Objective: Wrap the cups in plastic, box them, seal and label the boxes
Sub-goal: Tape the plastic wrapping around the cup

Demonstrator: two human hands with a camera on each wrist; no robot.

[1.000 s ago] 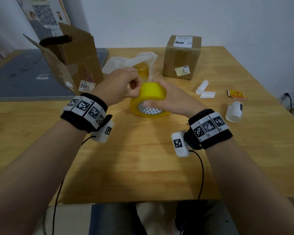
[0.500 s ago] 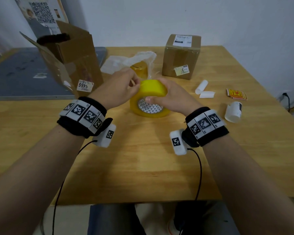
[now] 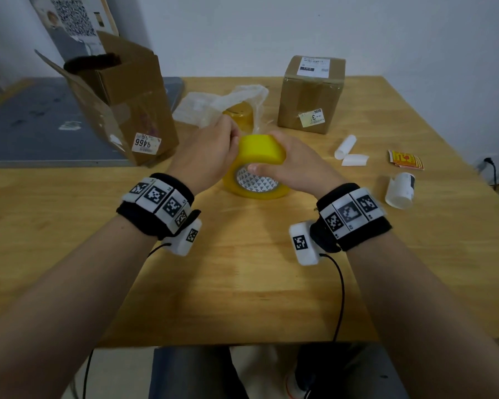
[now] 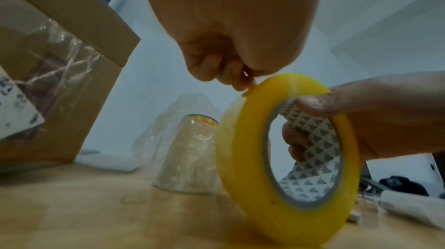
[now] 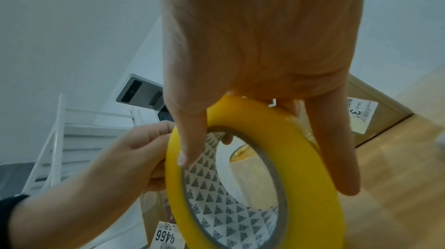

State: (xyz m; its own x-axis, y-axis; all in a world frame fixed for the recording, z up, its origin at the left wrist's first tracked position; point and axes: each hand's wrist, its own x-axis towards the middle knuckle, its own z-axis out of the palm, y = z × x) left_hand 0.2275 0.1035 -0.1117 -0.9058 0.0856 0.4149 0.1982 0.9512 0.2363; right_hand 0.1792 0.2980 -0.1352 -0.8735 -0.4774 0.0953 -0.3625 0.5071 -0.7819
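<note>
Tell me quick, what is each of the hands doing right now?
Left hand: closed, fingertips pinching at the top edge of the tape roll.
Right hand: closed round the tape roll, thumb inside its core, steadying it on the table.

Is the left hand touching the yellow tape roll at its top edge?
Touching. In the left wrist view the curled fingertips of the left hand pinch at the top rim of the yellow tape roll, with no gap between them.

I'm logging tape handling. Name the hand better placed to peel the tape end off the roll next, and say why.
Left. The left hand already pinches at the outer rim of the yellow tape roll, where the end seems to sit. The right hand grips the roll through its core, steadying it.
</note>
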